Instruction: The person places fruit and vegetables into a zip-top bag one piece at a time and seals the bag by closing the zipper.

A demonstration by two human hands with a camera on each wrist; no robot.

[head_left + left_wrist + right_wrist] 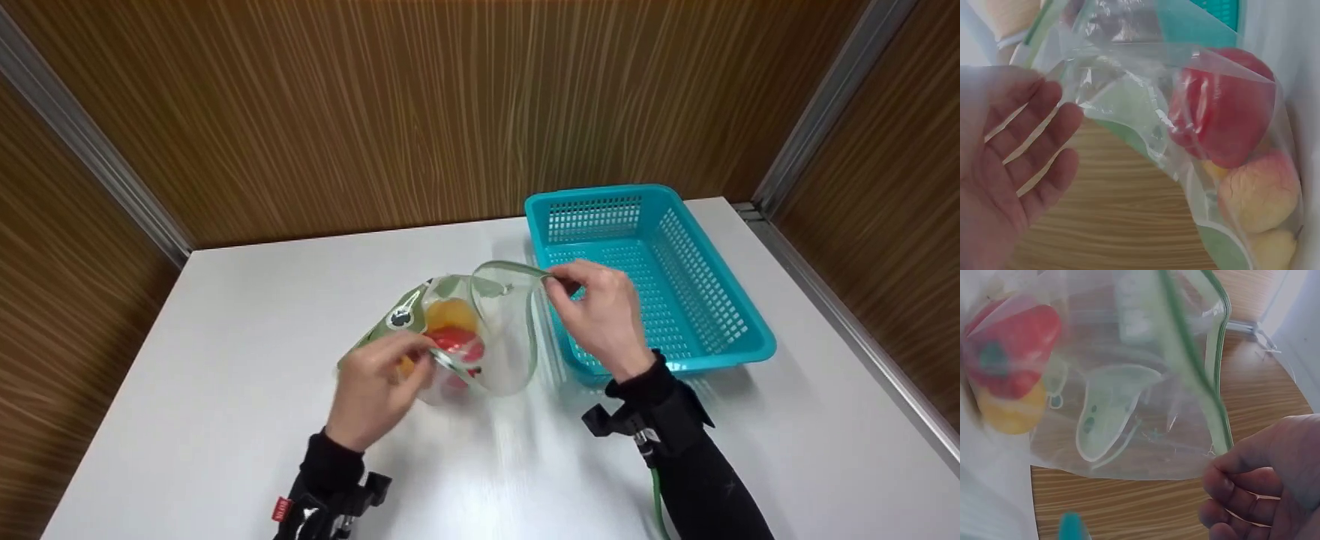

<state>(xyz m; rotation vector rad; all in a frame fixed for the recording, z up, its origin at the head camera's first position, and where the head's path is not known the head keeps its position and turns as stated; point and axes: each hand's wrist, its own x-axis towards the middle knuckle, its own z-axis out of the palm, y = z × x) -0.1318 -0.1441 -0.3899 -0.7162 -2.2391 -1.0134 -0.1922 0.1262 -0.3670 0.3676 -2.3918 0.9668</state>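
A clear zip bag (510,379) with green print and green-edged rims lies on the table, its mouth spread apart. My left hand (379,386) pinches one rim between thumb and fingertips. On the far right of the mouth, my right hand (604,319) pinches the other rim at a corner. Inside the bag sits a red bell pepper (1230,107), its green stem end facing the right wrist camera. Below it in the left wrist view are a pinkish-yellow apple (1261,191) and a paler yellow fruit (1274,251). The right wrist view shows something yellow (1016,413) beneath the pepper.
A turquoise perforated basket (600,193) stands right of the bag, close to my right hand. The white table (247,315) meets a wood-grain panel (375,112) at the back, with similar panels at both sides.
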